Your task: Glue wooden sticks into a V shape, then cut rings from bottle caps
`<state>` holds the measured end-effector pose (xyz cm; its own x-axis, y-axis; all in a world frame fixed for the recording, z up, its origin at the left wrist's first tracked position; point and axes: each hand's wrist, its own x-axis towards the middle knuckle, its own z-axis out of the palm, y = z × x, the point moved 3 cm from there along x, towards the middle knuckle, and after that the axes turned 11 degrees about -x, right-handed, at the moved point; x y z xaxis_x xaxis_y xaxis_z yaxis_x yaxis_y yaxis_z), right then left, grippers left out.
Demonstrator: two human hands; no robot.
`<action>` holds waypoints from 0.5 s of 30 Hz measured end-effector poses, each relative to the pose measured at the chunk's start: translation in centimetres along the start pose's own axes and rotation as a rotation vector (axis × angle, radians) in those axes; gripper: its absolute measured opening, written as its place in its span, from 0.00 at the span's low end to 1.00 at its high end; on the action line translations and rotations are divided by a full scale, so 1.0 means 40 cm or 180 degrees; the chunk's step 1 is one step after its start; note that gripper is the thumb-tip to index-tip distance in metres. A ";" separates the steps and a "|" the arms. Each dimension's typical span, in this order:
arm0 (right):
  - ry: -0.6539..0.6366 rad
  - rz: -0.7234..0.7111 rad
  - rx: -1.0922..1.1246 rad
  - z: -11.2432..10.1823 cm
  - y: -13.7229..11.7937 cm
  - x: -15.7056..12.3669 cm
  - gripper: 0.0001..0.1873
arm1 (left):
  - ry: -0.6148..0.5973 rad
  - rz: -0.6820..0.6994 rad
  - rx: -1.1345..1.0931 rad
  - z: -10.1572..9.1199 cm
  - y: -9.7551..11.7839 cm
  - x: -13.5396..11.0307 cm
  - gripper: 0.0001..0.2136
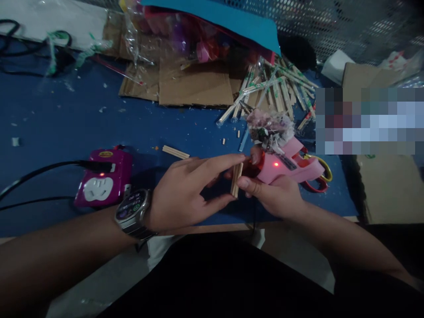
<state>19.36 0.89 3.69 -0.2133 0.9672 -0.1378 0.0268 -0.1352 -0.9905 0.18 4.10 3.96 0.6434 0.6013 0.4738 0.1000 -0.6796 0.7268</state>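
Observation:
A short stack of cut wooden sticks (pixel 236 180) stands nearly upright above the blue table, lying side by side. My left hand (pixel 185 190) grips it from the left, thumb at the lower end and fingers at the upper end. From the other side my right hand (pixel 281 196) closes on the stack, its thumb against the right edge. Just behind the right hand is a pink hot glue gun (pixel 288 161) with a lit red light; whether the hand touches it I cannot tell. Another flat group of short sticks (pixel 175 152) lies beyond my left hand.
A purple power socket (pixel 104 179) with black cords sits at left. Wrapped chopsticks (pixel 281 88) are heaped at the back right, near a fuzzy clump (pixel 270 128). Scissors (pixel 319 176) lie beside the glue gun. Cardboard (pixel 195 86) and plastic bags line the back.

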 end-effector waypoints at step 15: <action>0.0151 0.0122 -0.0152 -0.004 0.004 -0.006 0.20 | -0.0018 -0.0093 -0.0138 0.000 -0.007 0.004 0.29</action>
<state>19.55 0.66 3.56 -0.1648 0.9708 -0.1746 0.0809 -0.1631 -0.9833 0.26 4.38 3.83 0.6450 0.6181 0.4494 0.0859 -0.6430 0.7611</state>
